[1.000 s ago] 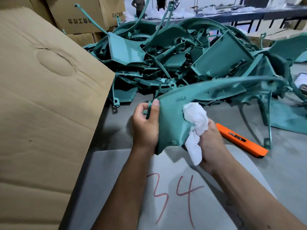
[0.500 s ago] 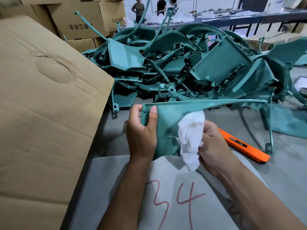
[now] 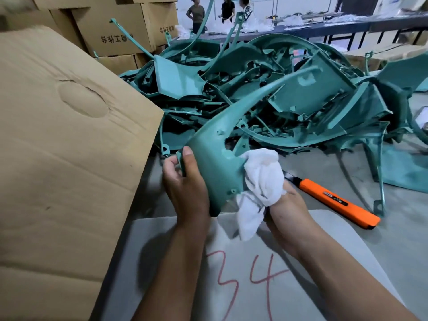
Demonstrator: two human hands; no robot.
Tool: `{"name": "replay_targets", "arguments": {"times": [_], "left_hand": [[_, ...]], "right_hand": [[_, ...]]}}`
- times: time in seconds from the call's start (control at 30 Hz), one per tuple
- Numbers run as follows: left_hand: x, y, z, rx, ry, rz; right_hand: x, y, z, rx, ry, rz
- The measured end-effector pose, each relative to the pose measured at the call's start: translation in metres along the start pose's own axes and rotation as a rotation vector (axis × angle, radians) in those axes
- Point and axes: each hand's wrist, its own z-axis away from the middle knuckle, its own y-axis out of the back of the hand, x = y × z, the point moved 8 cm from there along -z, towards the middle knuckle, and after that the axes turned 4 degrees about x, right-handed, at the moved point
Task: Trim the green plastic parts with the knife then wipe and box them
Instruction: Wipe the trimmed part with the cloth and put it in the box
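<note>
Green plastic part | looks light, stiff, thin-tipped; hold wide end | left hand grips it | right hand clutches white cloth

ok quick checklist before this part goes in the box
1. Left hand grips the part: ok.
2. Right hand holds the cloth against the part: ok.
3. Part wiped clean all over: cannot tell, far tip blurred.
4. Knife put down, away from both hands: ok.
5. Knife blade retracted: cannot tell.
6. Box open with room: cannot tell, only its flap shows.
</note>
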Motion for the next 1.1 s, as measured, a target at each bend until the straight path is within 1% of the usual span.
{"name": "replay_targets", "arguments": {"times": [0.07,0.1,0.17,0.2,0.27,0.33,0.4,0.43,0.47,0.5,0.57,0.6,0.63,0.67,0.73,0.83,0.87,0.93,1.0,1.03,1.1], "left_hand": [[0.01,0.0,0.01,-0.002,-0.135,-0.041],[0.015,0.0,0.015,0.006,-0.18,-0.063],[0.021,0.0,0.021,0.015,-0.227,-0.072],[0.022,0.0,0.022,0.015,-0.24,-0.069],[0.022,-0.006,0.024,-0.031,-0.207,-0.047],[0.014,-0.015,0.024,-0.116,-0.103,-0.019],[0.004,-0.021,0.028,-0.19,-0.004,-0.023],[0.004,-0.021,0.029,-0.206,-0.006,-0.055],[0.009,-0.018,0.028,-0.209,-0.068,-0.11],[0.019,-0.017,0.027,-0.221,-0.176,-0.17],[0.037,-0.022,0.03,-0.341,-0.421,-0.235],[0.043,-0.026,0.034,-0.42,-0.498,-0.217],[0.046,-0.029,0.039,-0.493,-0.533,-0.194],[0.048,-0.031,0.043,-0.529,-0.558,-0.18],[0.051,-0.032,0.048,-0.509,-0.592,-0.2],[0.053,-0.028,0.045,-0.414,-0.628,-0.235],[0.052,-0.025,0.043,-0.387,-0.634,-0.245],[0.054,-0.021,0.04,-0.344,-0.649,-0.255],[0.057,-0.017,0.042,-0.305,-0.664,-0.249],[0.058,-0.016,0.042,-0.278,-0.656,-0.237],[0.053,-0.01,0.034,-0.164,-0.554,-0.166]], "right_hand": [[-0.002,-0.004,0.001,0.003,0.001,0.097],[-0.006,-0.009,0.003,-0.043,0.044,0.121],[-0.017,-0.014,0.007,-0.067,0.182,0.186],[-0.024,-0.013,0.009,-0.039,0.221,0.202],[-0.032,-0.002,0.007,0.053,0.254,0.205],[-0.034,0.005,0.005,0.096,0.234,0.197],[-0.036,0.011,0.005,0.154,0.188,0.09],[-0.032,0.018,0.003,0.165,0.147,0.009],[-0.033,0.02,0.004,0.17,0.1,-0.071],[-0.034,0.02,0.002,0.113,0.076,-0.09],[-0.036,0.019,0.001,0.02,0.016,-0.11],[-0.037,0.018,0.004,-0.01,-0.031,-0.118],[-0.037,0.021,0.003,-0.023,-0.046,-0.106],[-0.039,0.022,0.004,-0.003,-0.043,-0.087],[-0.041,0.025,0.006,0.029,-0.012,-0.064],[-0.034,0.032,0.007,0.191,0.03,-0.031],[-0.032,0.029,0.009,0.215,0.033,-0.026],[-0.031,0.017,0.012,0.206,0.065,-0.028],[-0.029,0.011,0.012,0.23,0.108,-0.081],[-0.03,0.015,0.011,0.272,0.14,-0.13],[-0.033,0.029,0.011,0.381,0.195,-0.223]]}}
